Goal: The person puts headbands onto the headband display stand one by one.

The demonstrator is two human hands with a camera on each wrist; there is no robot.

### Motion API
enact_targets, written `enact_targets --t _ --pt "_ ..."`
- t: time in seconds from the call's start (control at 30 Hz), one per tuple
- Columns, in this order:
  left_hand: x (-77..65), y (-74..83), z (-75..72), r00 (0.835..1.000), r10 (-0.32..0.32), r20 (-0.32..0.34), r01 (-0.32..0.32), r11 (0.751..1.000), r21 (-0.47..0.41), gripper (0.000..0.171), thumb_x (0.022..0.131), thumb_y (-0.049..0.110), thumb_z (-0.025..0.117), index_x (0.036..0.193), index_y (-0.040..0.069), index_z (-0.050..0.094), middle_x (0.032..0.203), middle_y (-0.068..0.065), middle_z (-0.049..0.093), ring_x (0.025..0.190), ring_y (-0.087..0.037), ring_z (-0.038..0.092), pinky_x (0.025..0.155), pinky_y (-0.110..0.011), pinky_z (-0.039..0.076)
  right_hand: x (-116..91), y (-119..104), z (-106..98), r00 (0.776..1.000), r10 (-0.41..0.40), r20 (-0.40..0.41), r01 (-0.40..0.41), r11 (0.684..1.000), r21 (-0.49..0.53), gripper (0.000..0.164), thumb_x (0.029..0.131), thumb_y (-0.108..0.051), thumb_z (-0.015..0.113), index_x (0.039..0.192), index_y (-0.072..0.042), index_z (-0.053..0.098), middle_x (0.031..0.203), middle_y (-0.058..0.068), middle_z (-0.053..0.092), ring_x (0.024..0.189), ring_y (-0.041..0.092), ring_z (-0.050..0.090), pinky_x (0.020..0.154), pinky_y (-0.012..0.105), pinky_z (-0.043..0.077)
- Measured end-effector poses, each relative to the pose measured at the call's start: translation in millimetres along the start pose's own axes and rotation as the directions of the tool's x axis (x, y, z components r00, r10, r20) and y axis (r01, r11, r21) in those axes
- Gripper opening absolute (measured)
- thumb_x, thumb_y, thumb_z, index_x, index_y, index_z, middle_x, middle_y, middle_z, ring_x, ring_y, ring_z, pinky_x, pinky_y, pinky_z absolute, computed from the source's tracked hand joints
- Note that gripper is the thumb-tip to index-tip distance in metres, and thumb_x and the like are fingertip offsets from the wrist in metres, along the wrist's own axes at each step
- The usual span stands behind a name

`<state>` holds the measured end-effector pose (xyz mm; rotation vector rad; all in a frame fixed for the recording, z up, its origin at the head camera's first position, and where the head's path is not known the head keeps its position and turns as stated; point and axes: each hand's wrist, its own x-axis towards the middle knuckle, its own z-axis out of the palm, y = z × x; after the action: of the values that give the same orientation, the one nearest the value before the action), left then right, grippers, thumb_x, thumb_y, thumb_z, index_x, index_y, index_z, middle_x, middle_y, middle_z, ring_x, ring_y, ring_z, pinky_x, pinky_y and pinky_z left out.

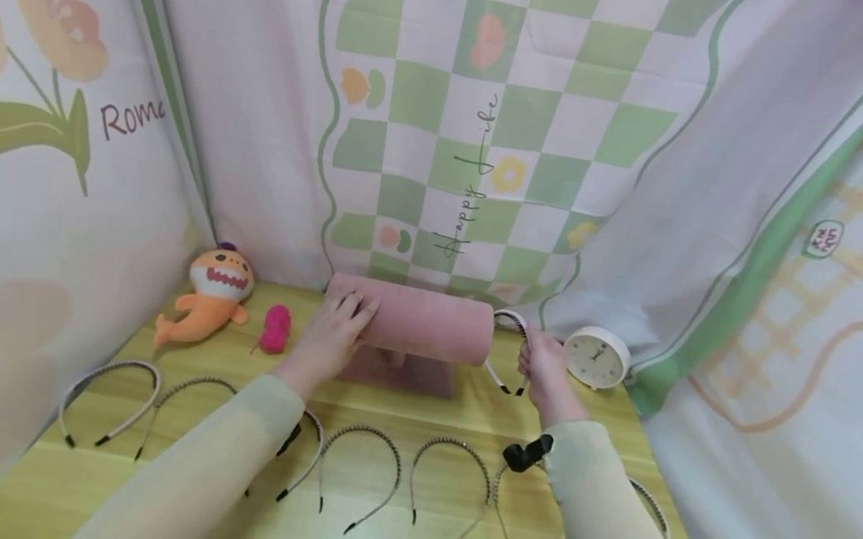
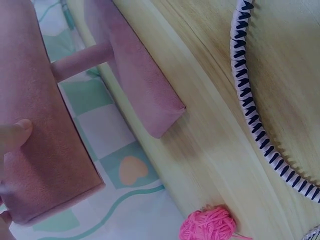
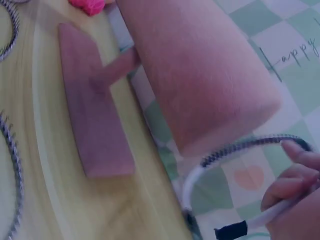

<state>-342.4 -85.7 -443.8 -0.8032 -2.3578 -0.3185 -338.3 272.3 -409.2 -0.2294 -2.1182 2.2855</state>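
A pink, plush-covered headband stand, a horizontal roll on a post and flat base, stands at the back of the table. My left hand holds the left part of the roll, its thumb against the side; most of that hand is outside the left wrist view. At the roll's right end, my right hand grips a white headband with dark stripes and black tips by one side. The headband's arch is right beside the roll's end, and its tips point down.
Several headbands lie in a row across the front of the table, partly hidden by the sleeves. An orange plush shark and a pink yarn bundle are at the left. A white clock stands close to my right hand. Printed curtains hang behind.
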Motion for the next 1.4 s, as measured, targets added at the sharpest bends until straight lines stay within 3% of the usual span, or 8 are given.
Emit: enact_targets --t 0.23,0.4,0.47,0.67,0.8,0.93,1.1,1.4 --pt "0.2 1.3 -1.3 1.000 -0.018 0.020 0.018 1.000 -0.002 0.070 0.076 0.011 0.085 0.139 0.004 0.055 0.130 -0.026 0.053 0.124 -0.042 0.046 0.113 -0.050 0.030 -2.1 1.1 4.6 0.991 0.009 0.135 -0.017 0.998 0.059 0.027 0.107 -0.015 0.037 0.106 0.003 0.057 0.074 0.003 0.049 0.065 0.013 0.048 0.060 0.023 0.043" --pt "1.1 2.4 -2.9 1.000 -0.015 0.022 0.015 1.000 -0.005 0.070 0.077 0.010 0.084 0.140 0.004 0.055 0.129 -0.025 0.054 0.122 -0.042 0.047 0.112 -0.050 0.031 -1.6 1.0 3.8 0.996 0.038 0.083 -0.044 0.997 0.064 0.033 0.106 -0.032 0.043 0.095 -0.007 0.062 0.057 -0.003 0.041 0.049 0.009 0.036 0.045 0.020 0.031" --pt "1.7 2.6 -3.1 1.000 -0.019 0.023 0.019 1.000 -0.011 0.069 0.077 0.010 0.084 0.140 0.004 0.055 0.128 -0.026 0.053 0.122 -0.042 0.047 0.112 -0.050 0.032 -1.0 0.2 4.5 0.996 0.037 0.081 -0.039 0.999 0.035 0.035 0.105 -0.036 0.046 0.101 -0.008 0.066 0.059 -0.003 0.044 0.051 0.009 0.040 0.046 0.020 0.035" --pt "2.9 2.8 -5.6 1.000 -0.023 0.015 0.023 1.000 -0.009 0.067 0.078 0.010 0.084 0.138 0.003 0.056 0.126 -0.026 0.054 0.117 -0.043 0.050 0.109 -0.050 0.035 -1.2 -3.0 7.1 0.986 0.015 0.163 -0.025 0.998 0.059 0.033 0.107 -0.013 0.041 0.126 0.013 0.048 0.094 0.006 0.065 0.084 0.016 0.065 0.078 0.030 0.057" --pt "2.4 3.0 -4.6 1.000 -0.020 0.007 0.020 1.000 -0.001 0.068 0.077 0.010 0.084 0.138 0.004 0.056 0.126 -0.025 0.054 0.116 -0.043 0.050 0.108 -0.050 0.036 -4.8 -4.8 7.4 0.966 -0.005 0.259 -0.028 0.992 0.122 0.032 0.104 0.000 0.035 0.128 0.019 0.041 0.089 0.012 0.069 0.080 0.022 0.069 0.081 0.037 0.058" --pt "2.5 4.6 -4.5 0.999 -0.027 0.022 0.026 1.000 0.011 0.067 0.078 0.011 0.084 0.139 0.004 0.056 0.127 -0.025 0.054 0.118 -0.042 0.049 0.109 -0.050 0.035 -7.2 -7.6 10.1 0.956 0.024 0.294 -0.068 0.987 0.143 0.025 0.104 -0.004 0.032 0.121 0.008 0.044 0.074 0.006 0.060 0.062 0.015 0.057 0.064 0.028 0.053" --pt "2.9 6.3 -6.3 0.998 -0.041 0.050 0.040 0.999 0.016 0.067 0.079 0.012 0.083 0.139 0.004 0.055 0.128 -0.024 0.053 0.121 -0.041 0.048 0.111 -0.050 0.032 -6.1 -11.1 15.5 0.968 0.062 0.243 -0.095 0.987 0.126 0.034 0.110 -0.029 0.029 0.128 -0.005 0.045 0.058 -0.003 0.038 0.048 0.008 0.031 0.045 0.020 0.029" --pt "2.9 5.0 -5.6 0.993 -0.066 0.102 0.064 0.998 0.016 0.064 0.083 0.013 0.080 0.141 0.006 0.053 0.132 -0.024 0.051 0.125 -0.041 0.045 0.115 -0.050 0.027 -3.9 -17.8 20.2 0.968 0.039 0.247 -0.098 0.967 0.234 0.042 0.109 -0.029 0.034 0.147 -0.012 0.038 0.075 0.002 0.054 0.048 0.011 0.037 0.048 0.023 0.035"
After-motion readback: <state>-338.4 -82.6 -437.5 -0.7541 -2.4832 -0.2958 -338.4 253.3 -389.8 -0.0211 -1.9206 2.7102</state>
